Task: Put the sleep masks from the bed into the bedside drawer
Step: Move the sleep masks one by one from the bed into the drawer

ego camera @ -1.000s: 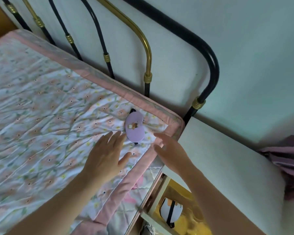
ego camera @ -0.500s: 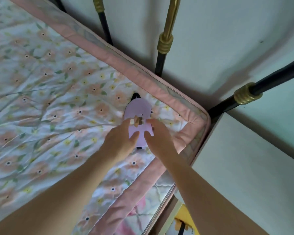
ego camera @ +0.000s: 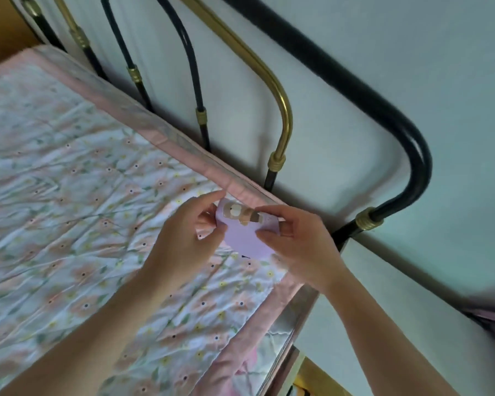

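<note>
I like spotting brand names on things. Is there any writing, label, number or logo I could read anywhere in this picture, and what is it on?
None can be read.
Lilac sleep mask, held by the left hand and right hand: a tan and white picture, no letters made out.
Floral quilt: a flower pattern only.
Bed frame and white bedside table: plain.

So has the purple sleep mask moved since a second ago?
Yes. The mask was lying flat on the quilt; now both hands hold it, nearer the pink border by the headboard.
</note>
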